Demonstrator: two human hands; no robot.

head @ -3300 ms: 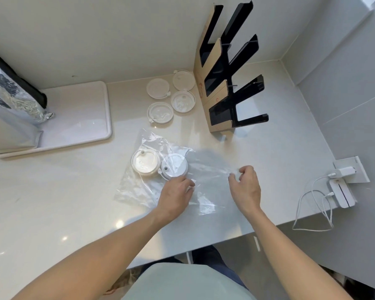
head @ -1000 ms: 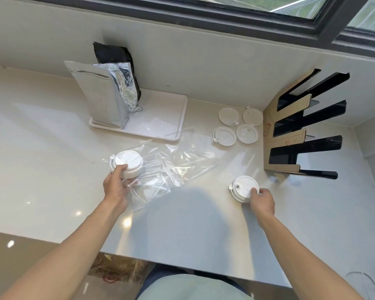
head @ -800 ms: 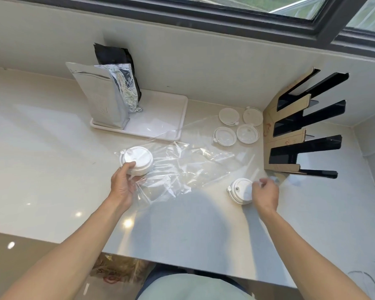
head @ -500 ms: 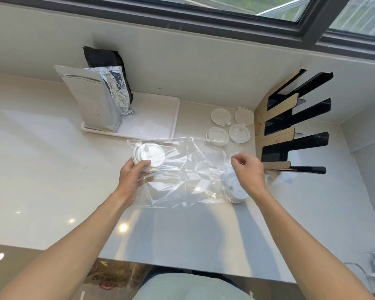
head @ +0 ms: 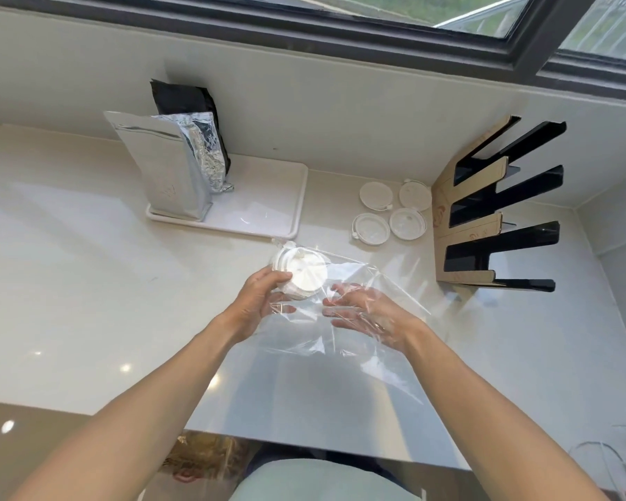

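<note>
Lids, white and stacked a few high, sit at the far left end of a clear plastic bag on the pale counter, as the head view shows it. Film lies over the right part of the stack; whether the whole stack is inside the bag cannot be told. The left hand grips the stack from the near side, fingers and thumb curled round its edge. The right hand shows through the film, apparently inside the bag. Its fingers are fairly straight and spread toward the stack, holding nothing and not touching the lids.

Farther back, four loose lids lie singly in a square cluster, just beside a black and cardboard rack whose slots look empty. To the left, a white tray carries a silver pouch with a black pouch behind it.

Judging by this, the unpacking is partway: a few lids are out on the counter, while the stack has yet to be freed from the bag. Pulling it clear, setting the bag aside and perhaps loading the rack all look left to do.
</note>
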